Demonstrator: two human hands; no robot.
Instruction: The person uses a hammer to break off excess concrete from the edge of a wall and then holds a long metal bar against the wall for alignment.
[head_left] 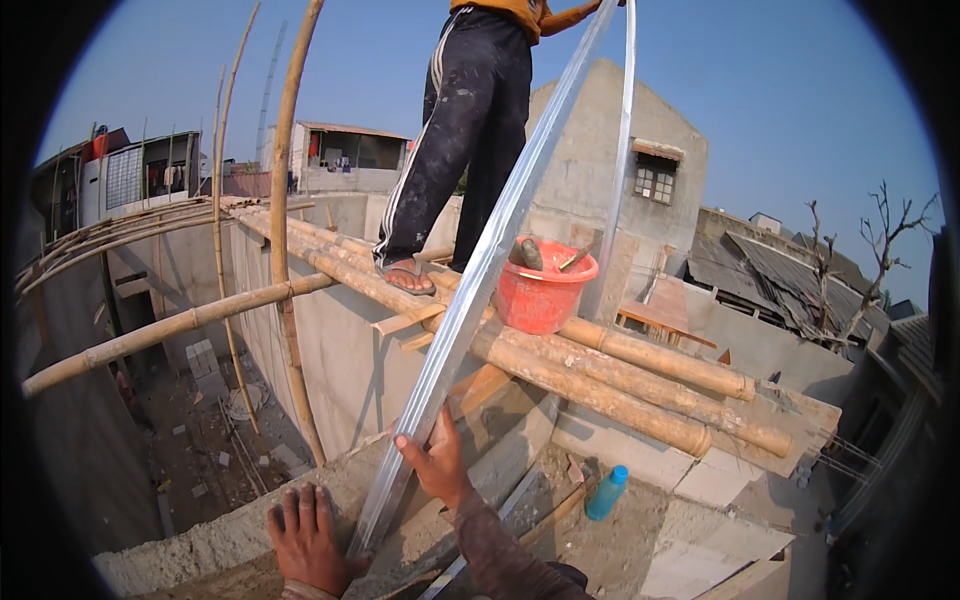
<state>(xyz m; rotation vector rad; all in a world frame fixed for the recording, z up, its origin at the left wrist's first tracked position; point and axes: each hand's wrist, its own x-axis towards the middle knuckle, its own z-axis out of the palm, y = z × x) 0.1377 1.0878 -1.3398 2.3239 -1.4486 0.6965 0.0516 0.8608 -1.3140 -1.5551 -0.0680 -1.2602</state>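
Observation:
A long, shiny ribbed metal channel (470, 290) slants up from the top of the rough wall (190, 550) to a co-worker's hand at the upper edge. My right hand (440, 462) grips its lower part, thumb on the near face and fingers round its right side. My left hand (305, 535) rests palm down on the wall top, fingers extended, beside the channel's foot. The left thumb lies close to that foot; I cannot tell whether it touches. A second thin metal strip (622, 130) hangs down at the right, its lower end behind the bucket.
Ahead, a co-worker in dark trousers (470, 130) and sandals stands on bamboo poles (600, 375). On these sits a red bucket (540, 295) with tools in it. A blue bottle (606, 493) stands lower right. An upright bamboo pole (283, 200) rises beside a deep drop at left.

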